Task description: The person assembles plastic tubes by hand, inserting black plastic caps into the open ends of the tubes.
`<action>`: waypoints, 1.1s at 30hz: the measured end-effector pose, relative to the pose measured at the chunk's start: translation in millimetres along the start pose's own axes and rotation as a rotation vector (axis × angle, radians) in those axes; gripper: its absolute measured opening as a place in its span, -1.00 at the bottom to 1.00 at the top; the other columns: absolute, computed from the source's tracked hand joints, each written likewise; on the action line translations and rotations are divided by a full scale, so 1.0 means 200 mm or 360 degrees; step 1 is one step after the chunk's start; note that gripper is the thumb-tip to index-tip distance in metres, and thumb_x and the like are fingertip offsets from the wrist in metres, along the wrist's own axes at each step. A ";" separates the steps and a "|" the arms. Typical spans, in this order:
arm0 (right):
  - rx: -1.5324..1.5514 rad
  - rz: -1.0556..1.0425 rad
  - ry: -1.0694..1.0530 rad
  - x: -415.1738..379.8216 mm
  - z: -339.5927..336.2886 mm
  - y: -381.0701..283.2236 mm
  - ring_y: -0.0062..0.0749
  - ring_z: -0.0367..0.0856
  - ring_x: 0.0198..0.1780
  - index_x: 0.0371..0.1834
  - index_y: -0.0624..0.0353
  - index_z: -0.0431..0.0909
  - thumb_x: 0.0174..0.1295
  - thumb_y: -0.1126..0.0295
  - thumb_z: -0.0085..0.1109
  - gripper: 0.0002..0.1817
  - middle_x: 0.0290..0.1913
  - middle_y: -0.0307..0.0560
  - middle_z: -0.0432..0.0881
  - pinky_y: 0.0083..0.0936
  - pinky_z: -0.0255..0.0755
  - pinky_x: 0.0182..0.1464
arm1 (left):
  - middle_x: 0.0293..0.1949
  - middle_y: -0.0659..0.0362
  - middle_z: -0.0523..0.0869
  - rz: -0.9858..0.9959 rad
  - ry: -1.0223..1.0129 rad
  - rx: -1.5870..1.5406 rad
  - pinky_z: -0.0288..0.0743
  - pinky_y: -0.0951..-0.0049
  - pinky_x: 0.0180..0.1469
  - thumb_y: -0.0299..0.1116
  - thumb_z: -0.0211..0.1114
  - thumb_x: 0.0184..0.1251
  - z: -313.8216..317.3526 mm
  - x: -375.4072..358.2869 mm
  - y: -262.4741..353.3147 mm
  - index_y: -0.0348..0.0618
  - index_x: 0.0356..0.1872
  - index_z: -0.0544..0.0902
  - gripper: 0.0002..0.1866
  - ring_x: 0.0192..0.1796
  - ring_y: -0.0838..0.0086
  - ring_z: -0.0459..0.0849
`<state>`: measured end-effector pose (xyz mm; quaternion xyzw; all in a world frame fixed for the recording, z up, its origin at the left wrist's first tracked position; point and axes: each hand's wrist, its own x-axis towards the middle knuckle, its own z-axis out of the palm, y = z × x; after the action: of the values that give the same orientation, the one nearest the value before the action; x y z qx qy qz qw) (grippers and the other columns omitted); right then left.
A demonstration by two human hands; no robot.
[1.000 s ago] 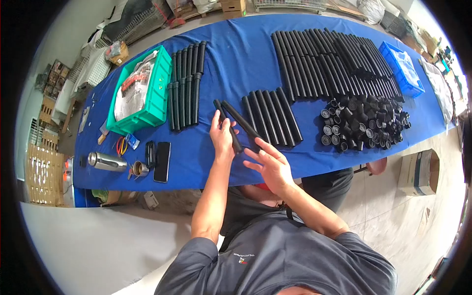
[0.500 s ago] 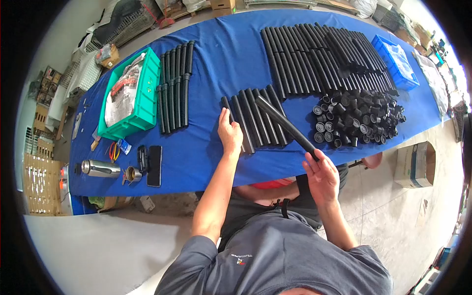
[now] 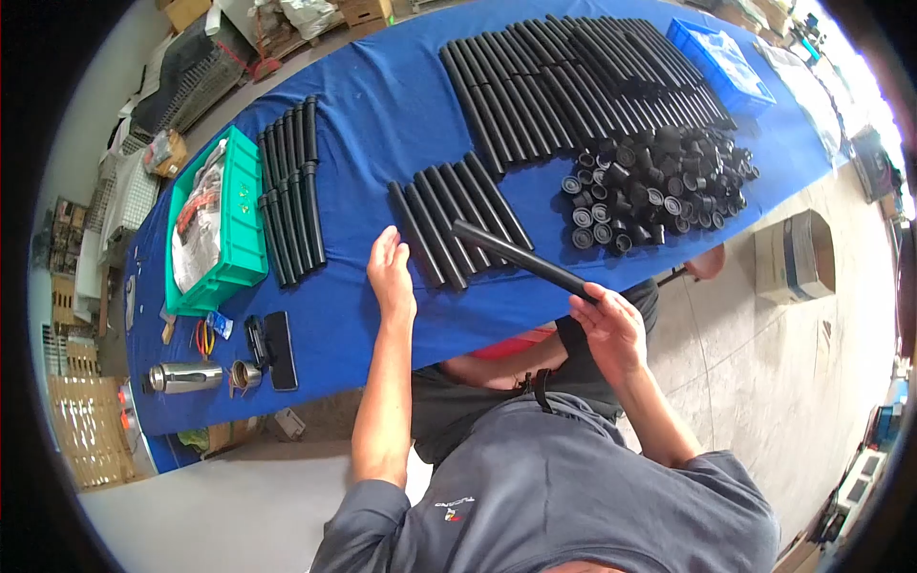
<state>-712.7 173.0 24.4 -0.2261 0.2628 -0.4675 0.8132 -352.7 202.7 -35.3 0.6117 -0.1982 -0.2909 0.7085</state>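
Observation:
My right hand [image 3: 611, 325] holds one end of a black tube [image 3: 525, 258], which slants up and left above the table. Left of the small row of black tubes [image 3: 435, 224], my left hand [image 3: 392, 277] is held upright with fingers stretched and nothing in it. To the right lies a heap of black caps [image 3: 669, 186]. Behind it is a large layered stack of black tubes [image 3: 516, 105]. Beside the green crate are joined or overlapping black tubes [image 3: 291, 191]; which of the two I cannot tell.
On the blue cloth [image 3: 373, 115] are a green crate [image 3: 246, 229], a blue basket [image 3: 755, 100], a steel flask [image 3: 191, 377], a metal cup [image 3: 246, 375], a phone [image 3: 280, 351] and orange-handled scissors [image 3: 204, 337]. A cardboard box [image 3: 783, 263] stands on the floor at right.
The camera view has turned and shifted. My left hand is now further from the small row of tubes, and the held tube is tilted closer to level in the view.

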 end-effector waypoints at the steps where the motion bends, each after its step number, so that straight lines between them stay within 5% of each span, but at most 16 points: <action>1: 0.0009 0.0028 -0.0002 0.01 -0.01 0.02 -0.03 0.77 0.15 0.12 0.36 0.66 0.47 0.35 0.26 -0.69 0.13 0.07 0.75 -0.15 0.58 0.28 | 0.50 -0.14 0.46 0.0014 -0.0060 0.0041 0.25 0.20 0.59 -0.55 0.16 0.52 -0.02 -0.03 0.00 -0.40 0.46 0.43 -0.48 0.57 0.14 0.40; 5: 0.0035 0.0127 -0.0012 0.03 0.00 0.07 -0.05 0.78 0.13 0.11 0.35 0.67 0.46 0.34 0.28 -0.69 0.09 0.06 0.77 -0.19 0.59 0.25 | 0.45 -0.13 0.52 -0.0087 -0.0038 0.0019 0.28 0.19 0.59 -0.60 0.15 0.50 -0.05 -0.13 0.05 -0.40 0.43 0.47 -0.51 0.54 0.14 0.45; 8: -0.0012 0.0267 -0.0047 0.04 0.05 0.12 -0.07 0.78 0.14 0.13 0.36 0.66 0.45 0.35 0.30 -0.68 0.07 0.07 0.78 -0.21 0.61 0.22 | 0.40 -0.03 0.57 -0.0085 0.0019 -0.0144 0.46 0.17 0.44 -0.44 0.21 0.60 -0.11 -0.21 0.07 -0.35 0.39 0.49 -0.57 0.46 0.21 0.53; 13: 0.0057 0.0463 -0.0044 0.04 0.17 0.25 -0.10 0.77 0.16 0.17 0.37 0.64 0.45 0.36 0.31 -0.65 0.07 0.07 0.77 -0.23 0.61 0.23 | 0.18 -0.01 0.72 -0.0159 0.0020 -0.0417 0.66 0.12 0.18 0.21 -0.02 0.67 -0.20 -0.42 0.04 -0.21 0.23 0.59 -0.37 0.21 0.23 0.70; 18: 0.0029 0.0680 -0.0218 0.06 0.30 0.38 -0.15 0.77 0.15 0.20 0.37 0.62 0.46 0.37 0.30 -0.64 0.10 0.03 0.76 -0.29 0.59 0.25 | 0.24 -0.07 0.70 -0.0397 -0.0326 -0.0633 0.66 0.07 0.25 -0.16 0.21 0.64 -0.10 -0.59 0.16 -0.16 0.37 0.51 -0.56 0.32 0.14 0.66; 23: -0.0506 0.0667 -0.0336 0.07 0.40 0.31 -0.26 0.77 0.11 0.30 0.32 0.57 0.48 0.44 0.24 -0.62 0.23 0.04 0.68 -0.41 0.67 0.08 | 0.18 -0.11 0.75 -0.0521 -0.0482 -0.1252 0.63 -0.03 0.38 -0.41 0.23 0.60 -0.16 -0.58 0.13 -0.18 0.19 0.65 -0.75 0.31 -0.01 0.69; 26: -0.0729 0.0329 -0.0388 0.08 0.41 0.19 -0.36 0.77 0.03 0.35 0.27 0.53 0.50 0.51 0.17 -0.62 0.20 -0.02 0.67 -0.50 0.68 -0.04 | 0.11 -0.10 0.78 -0.0604 -0.0344 -0.1554 0.68 0.05 0.35 -0.37 0.26 0.59 -0.23 -0.60 0.20 -0.25 0.07 0.71 -0.78 0.30 0.08 0.71; 29: -0.1006 0.0201 -0.0618 0.10 0.37 0.22 -0.46 0.70 0.01 0.46 0.19 0.45 0.40 0.50 0.33 -0.44 0.20 -0.07 0.62 -0.53 0.63 -0.01 | 0.06 -0.03 0.81 -0.0627 -0.0200 -0.1472 0.72 0.15 0.31 -0.28 0.32 0.56 -0.22 -0.68 0.29 -0.22 -0.05 0.73 -0.79 0.22 0.21 0.76; 33: -0.1142 0.0153 -0.0897 0.06 0.50 0.27 -0.34 0.56 0.29 0.53 0.14 0.40 0.32 0.41 0.44 -0.30 0.33 -0.02 0.49 -0.42 0.64 0.16 | -0.03 0.06 0.83 -0.0719 -0.0112 -0.1400 0.68 0.23 0.35 -0.23 0.32 0.57 -0.13 -0.78 0.31 -0.20 -0.11 0.74 -0.77 0.20 0.25 0.76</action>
<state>-609.2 198.4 65.1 -0.5995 0.1868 -0.2289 0.7439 -442.7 328.3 33.2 0.2721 0.0572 -0.5138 0.8116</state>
